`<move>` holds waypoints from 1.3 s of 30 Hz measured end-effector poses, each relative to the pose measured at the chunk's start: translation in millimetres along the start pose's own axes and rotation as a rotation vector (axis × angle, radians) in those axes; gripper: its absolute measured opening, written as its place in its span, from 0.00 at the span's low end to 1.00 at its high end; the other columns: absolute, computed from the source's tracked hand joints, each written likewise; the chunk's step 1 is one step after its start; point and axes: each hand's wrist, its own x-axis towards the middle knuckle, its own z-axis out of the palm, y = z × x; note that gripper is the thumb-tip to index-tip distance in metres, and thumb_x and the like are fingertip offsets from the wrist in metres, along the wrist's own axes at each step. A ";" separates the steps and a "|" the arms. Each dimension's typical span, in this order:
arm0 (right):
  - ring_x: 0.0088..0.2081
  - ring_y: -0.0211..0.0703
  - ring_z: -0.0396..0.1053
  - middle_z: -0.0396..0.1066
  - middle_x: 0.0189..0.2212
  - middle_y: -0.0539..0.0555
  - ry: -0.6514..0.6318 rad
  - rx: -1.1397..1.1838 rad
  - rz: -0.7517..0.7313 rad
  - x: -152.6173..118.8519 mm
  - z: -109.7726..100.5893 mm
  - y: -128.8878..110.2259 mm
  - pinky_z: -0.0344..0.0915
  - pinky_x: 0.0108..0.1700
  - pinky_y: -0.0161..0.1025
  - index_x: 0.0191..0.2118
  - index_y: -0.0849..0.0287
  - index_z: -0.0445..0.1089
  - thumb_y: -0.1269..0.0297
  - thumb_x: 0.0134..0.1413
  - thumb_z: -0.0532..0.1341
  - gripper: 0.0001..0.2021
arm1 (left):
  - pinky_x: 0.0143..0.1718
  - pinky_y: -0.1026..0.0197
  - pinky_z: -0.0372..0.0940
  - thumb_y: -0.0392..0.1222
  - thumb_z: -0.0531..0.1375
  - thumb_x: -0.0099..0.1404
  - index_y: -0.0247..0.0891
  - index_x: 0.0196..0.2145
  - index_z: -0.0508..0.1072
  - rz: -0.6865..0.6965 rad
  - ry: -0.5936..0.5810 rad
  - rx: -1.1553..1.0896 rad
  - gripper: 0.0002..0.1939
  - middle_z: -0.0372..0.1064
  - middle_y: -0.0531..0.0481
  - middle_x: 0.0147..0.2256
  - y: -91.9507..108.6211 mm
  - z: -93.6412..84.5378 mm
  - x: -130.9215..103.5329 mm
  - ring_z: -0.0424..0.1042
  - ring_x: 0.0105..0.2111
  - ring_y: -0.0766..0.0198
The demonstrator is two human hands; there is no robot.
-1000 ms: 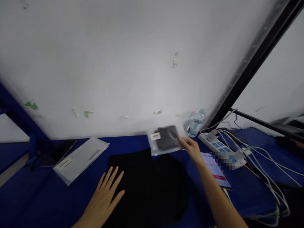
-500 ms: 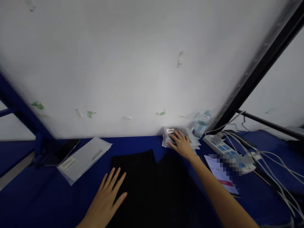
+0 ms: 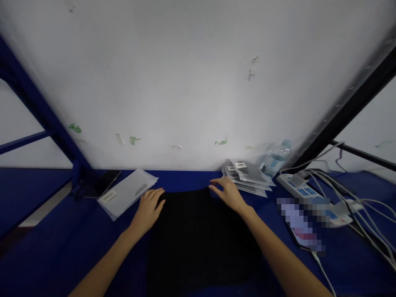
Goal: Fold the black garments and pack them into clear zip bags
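A black cloth [image 3: 192, 239] lies spread on the blue table, its far edge between my two hands. My left hand [image 3: 147, 208] is at its far left corner, fingers bent, with the thumb and fingertips apart around the corner. At the far right corner is my right hand [image 3: 227, 193], its thumb and index finger apart and nothing visibly gripped. Just beyond the right hand sits a stack of clear plastic packets [image 3: 250, 175] with white labels. Left of the left hand lie flat translucent packets [image 3: 128, 194].
A water bottle [image 3: 276, 159] leans by the wall behind the packets. On the right are a power strip [image 3: 309, 196] with white cables and a lit phone [image 3: 300, 225]. A dark phone [image 3: 107, 181] lies at the far left.
My right hand has left the packets, now fanned out, and come to the cloth's far right corner. My left hand has moved forward to the far left corner. The view has shifted.
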 end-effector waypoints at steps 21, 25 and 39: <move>0.50 0.48 0.68 0.75 0.43 0.53 -0.069 0.045 0.038 -63.1 -12.9 -40.4 0.63 0.54 0.47 0.44 0.53 0.72 0.61 0.61 0.55 0.10 | 0.65 0.44 0.42 0.42 0.45 0.74 0.40 0.48 0.67 0.216 -0.226 -0.083 0.14 0.63 0.46 0.59 18.4 -31.5 -33.5 0.51 0.64 0.59; 0.39 0.56 0.72 0.76 0.31 0.59 0.128 -0.089 0.295 -41.9 -12.6 -6.3 0.66 0.45 0.53 0.33 0.58 0.74 0.57 0.53 0.61 0.10 | 0.65 0.41 0.41 0.44 0.44 0.74 0.49 0.65 0.50 0.292 -0.278 -0.010 0.23 0.51 0.52 0.65 23.1 -21.9 -26.0 0.44 0.66 0.56; 0.56 0.48 0.66 0.75 0.46 0.52 -0.095 0.103 0.096 -119.8 -34.8 -24.5 0.56 0.61 0.56 0.44 0.53 0.71 0.73 0.55 0.51 0.16 | 0.59 0.47 0.60 0.48 0.57 0.68 0.50 0.57 0.66 0.334 -0.466 -0.167 0.20 0.62 0.51 0.60 45.6 -48.1 -101.0 0.56 0.62 0.53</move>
